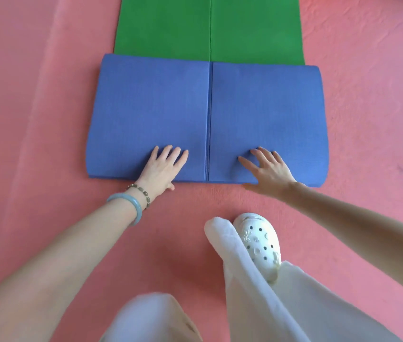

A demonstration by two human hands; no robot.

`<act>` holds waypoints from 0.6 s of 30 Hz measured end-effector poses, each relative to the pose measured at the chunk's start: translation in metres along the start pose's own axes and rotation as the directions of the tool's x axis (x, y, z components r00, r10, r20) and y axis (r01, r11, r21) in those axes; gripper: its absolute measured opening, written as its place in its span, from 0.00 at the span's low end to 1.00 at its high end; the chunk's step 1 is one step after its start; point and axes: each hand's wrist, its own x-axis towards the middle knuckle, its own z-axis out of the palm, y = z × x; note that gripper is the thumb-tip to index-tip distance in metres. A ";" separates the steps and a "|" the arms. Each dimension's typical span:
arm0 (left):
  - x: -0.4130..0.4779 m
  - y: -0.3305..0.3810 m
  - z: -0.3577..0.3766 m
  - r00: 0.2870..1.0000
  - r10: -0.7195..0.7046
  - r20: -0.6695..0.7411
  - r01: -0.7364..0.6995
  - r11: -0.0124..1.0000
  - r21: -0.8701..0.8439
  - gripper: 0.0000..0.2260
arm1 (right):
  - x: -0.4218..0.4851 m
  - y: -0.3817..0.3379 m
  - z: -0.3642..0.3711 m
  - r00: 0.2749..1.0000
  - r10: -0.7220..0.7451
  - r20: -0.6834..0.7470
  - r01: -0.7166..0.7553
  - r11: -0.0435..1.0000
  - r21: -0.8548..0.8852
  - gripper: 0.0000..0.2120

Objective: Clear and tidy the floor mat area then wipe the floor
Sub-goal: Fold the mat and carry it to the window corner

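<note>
The folded blue mat (208,119) was seen in the middle of the frame on the pink floor (35,107), partly covering a green mat (208,28) above it. The left hand (162,169) and right hand (268,170) were laid open and flat on its lower edge, fingers spread, gripping nothing.

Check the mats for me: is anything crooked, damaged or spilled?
Nothing stands out. The folded blue foam mat lies flat over the near end of the green foam mat, centre creases lined up. Left hand and right hand rest flat on it. The pink floor covering shows wrinkles only.
</note>
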 end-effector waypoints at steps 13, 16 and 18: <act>0.025 0.010 -0.002 0.998 -0.066 0.020 0.069 0.970 -0.233 0.31 | 0.019 -0.010 0.006 0.941 0.146 0.305 -0.054 0.955 -0.291 0.49; 0.031 -0.003 -0.013 0.997 -0.065 0.037 0.074 0.939 -0.337 0.25 | 0.024 -0.012 0.003 0.936 0.135 0.326 -0.045 0.962 -0.270 0.46; 0.036 -0.017 -0.026 0.992 -0.042 0.122 0.095 0.880 -0.466 0.25 | 0.030 -0.010 -0.009 0.926 0.139 0.351 -0.072 0.977 -0.198 0.41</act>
